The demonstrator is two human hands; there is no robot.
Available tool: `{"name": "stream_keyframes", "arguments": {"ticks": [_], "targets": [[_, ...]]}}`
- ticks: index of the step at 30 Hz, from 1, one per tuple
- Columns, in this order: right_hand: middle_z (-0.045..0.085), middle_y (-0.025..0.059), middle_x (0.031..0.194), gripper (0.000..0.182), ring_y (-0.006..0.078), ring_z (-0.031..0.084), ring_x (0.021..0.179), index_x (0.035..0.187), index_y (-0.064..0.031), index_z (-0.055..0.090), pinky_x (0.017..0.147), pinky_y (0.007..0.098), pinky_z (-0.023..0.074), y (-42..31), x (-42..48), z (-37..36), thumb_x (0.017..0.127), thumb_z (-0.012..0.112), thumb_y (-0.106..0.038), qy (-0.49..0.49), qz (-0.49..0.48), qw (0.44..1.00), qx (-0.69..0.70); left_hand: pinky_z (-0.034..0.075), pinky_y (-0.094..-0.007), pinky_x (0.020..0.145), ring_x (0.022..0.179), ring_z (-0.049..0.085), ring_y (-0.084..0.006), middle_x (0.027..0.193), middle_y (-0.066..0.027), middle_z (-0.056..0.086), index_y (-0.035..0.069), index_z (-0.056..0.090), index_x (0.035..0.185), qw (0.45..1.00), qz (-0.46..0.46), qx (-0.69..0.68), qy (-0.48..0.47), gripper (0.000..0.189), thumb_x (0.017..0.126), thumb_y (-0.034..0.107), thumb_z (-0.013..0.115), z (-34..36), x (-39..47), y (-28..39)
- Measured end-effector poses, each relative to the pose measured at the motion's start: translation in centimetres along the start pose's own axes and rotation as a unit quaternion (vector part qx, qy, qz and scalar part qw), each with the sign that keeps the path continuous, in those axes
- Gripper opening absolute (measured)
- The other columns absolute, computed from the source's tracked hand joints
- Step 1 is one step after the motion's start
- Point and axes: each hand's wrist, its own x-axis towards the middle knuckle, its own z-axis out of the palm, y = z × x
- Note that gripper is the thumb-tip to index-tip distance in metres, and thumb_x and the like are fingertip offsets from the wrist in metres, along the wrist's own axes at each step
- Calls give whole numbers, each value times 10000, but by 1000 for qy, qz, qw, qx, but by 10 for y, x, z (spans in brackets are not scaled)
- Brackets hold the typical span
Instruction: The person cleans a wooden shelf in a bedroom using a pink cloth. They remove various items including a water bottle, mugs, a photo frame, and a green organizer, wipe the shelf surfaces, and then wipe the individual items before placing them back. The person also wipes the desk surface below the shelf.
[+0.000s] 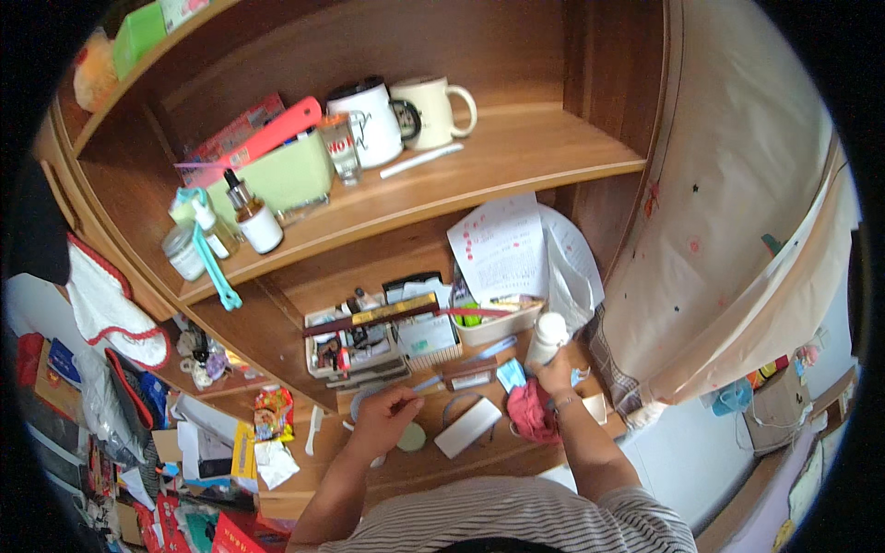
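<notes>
My right hand point(555, 377) grips a white bottle point(550, 332) with a white cap, held upright near the desk's right side. Just under this hand lies a crumpled red cloth point(534, 413), with a blue packet point(511, 375) beside it. Over the front of the desk, my left hand point(388, 417) is loosely curled. Its palm side is hidden, so I cannot see whether anything is in it. Close to its fingers are a round pale green object point(412, 437) and a white rectangular box point(468, 428).
A desk organizer point(346, 345) and a white bin point(498, 329) with papers stand at the back. Above them a wooden shelf point(511, 166) bears mugs point(432, 114) and a dropper bottle point(254, 218). At the right hangs a curtain point(712, 242). A white comb point(313, 430) lies left.
</notes>
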Motion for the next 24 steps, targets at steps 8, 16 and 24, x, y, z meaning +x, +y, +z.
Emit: {"name": "stream_keyframes", "arguments": {"ticks": [8,16,24], "targets": [[579,263,1195,704,434,568,1085,1295,45,435,951,412,453,-36,-10,-43,705,768,-147,-36,20,996,-78,495,-293,617,679,617,-208,806,-95,632,35,662,912,937,310,147,56,88,842,86,674,-34,64,141],[644,90,951,289,126,614,864,1145,49,551,747,249,507,-100,-12,-83,878,626,-35,108,-78,988,76,500,-367,743,809,626,-277,956,-166,645,-11,647,1035,849,400,271,215,236,856,142,647,-62,166,216],[641,76,905,206,113,619,738,1078,36,588,665,248,510,-304,43,-144,910,610,-82,83,-321,921,205,405,-392,1014,1183,506,-382,1244,-263,524,-66,493,1268,937,238,207,150,526,871,256,616,-64,233,222]]}}
